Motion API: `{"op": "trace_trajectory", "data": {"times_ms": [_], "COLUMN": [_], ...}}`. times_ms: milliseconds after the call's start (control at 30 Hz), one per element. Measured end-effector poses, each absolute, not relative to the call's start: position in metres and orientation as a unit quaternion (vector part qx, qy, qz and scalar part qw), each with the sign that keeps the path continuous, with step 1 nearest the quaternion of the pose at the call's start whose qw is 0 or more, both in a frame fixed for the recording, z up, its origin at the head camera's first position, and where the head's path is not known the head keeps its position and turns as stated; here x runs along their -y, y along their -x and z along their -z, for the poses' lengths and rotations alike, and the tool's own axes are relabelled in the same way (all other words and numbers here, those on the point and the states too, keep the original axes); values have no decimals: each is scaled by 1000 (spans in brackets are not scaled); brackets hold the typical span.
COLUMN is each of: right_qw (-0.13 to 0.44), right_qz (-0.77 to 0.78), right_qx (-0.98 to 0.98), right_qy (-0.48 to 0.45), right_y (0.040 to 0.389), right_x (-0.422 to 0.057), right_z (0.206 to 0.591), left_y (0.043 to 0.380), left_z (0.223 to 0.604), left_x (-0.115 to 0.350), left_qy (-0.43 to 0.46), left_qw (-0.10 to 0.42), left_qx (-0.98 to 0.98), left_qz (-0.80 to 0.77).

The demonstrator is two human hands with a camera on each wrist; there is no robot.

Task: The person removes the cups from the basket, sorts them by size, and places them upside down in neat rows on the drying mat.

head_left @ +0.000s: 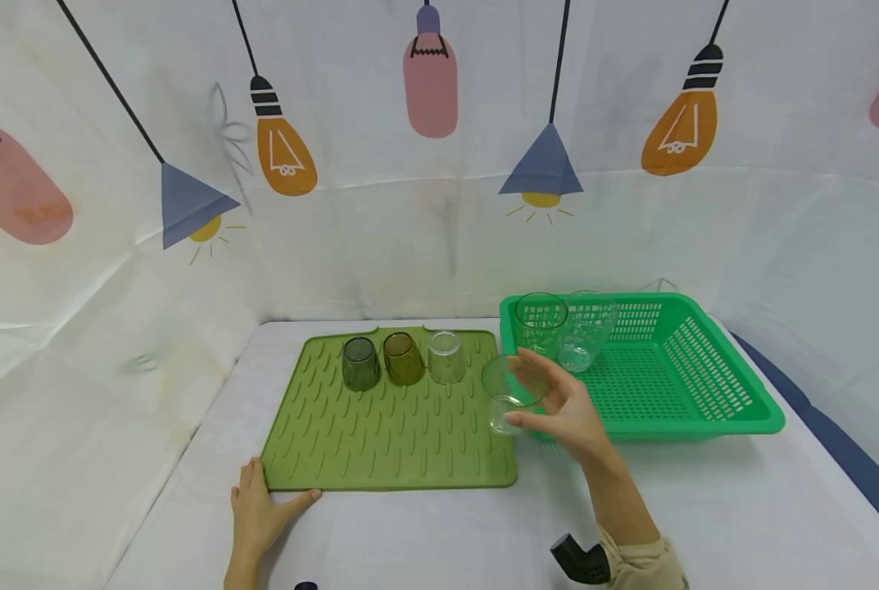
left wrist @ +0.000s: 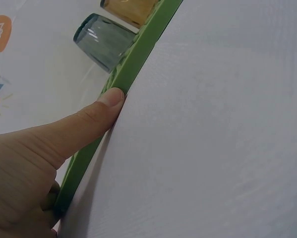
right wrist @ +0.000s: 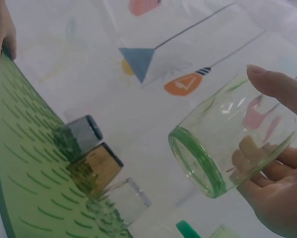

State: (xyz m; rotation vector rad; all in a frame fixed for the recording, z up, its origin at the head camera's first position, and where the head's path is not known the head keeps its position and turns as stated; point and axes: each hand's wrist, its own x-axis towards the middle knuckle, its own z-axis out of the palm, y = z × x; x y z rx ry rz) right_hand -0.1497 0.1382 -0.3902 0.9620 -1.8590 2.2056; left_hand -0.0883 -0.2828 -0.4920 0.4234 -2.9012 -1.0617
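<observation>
My right hand [head_left: 568, 410] grips a clear, faintly green glass [head_left: 511, 393] between thumb and fingers, over the mat's right edge beside the basket. In the right wrist view this glass [right wrist: 232, 134] is raised and tilted. My left hand [head_left: 258, 516] rests at the near left corner of the green drying mat [head_left: 387, 434], its thumb [left wrist: 108, 101] along the mat's edge. Upside down at the back of the mat stand a grey glass [head_left: 361, 365], an amber glass [head_left: 403, 359] and a clear glass [head_left: 446, 357] in a row.
Right of the mat, a green plastic basket [head_left: 704, 422] holds a greenish glass [head_left: 533, 332] and a clear glass [head_left: 586, 332] at its left end. A black curved object [head_left: 581, 561] is by the right sleeve. A printed white sheet [head_left: 380, 246] hangs behind the table.
</observation>
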Motion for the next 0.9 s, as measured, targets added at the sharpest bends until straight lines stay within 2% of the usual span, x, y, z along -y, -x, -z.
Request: {"op": "trace_trajectory", "data": {"times_ms": [367,600,733,900], "right_qw": [39,34,33,28], "right_qz": [-722,-718,-718,-719], "right_qx": [607,610,609,610], "right_qy": [-329,-334,-337,-332], "right_y": [151,149,149,147], "right_x": [-124,-120,-119,-119], "right_z": [397,397,396,395], "left_y": [90,97,109,124], "left_z": [491,475,461,441], "left_x": [281,252,224,187], "left_qy": [-132,-96,-39,81], "left_qw": [3,44,60,72], "left_qx": [931,932,907,847], "left_qz": [341,347,414,521]}}
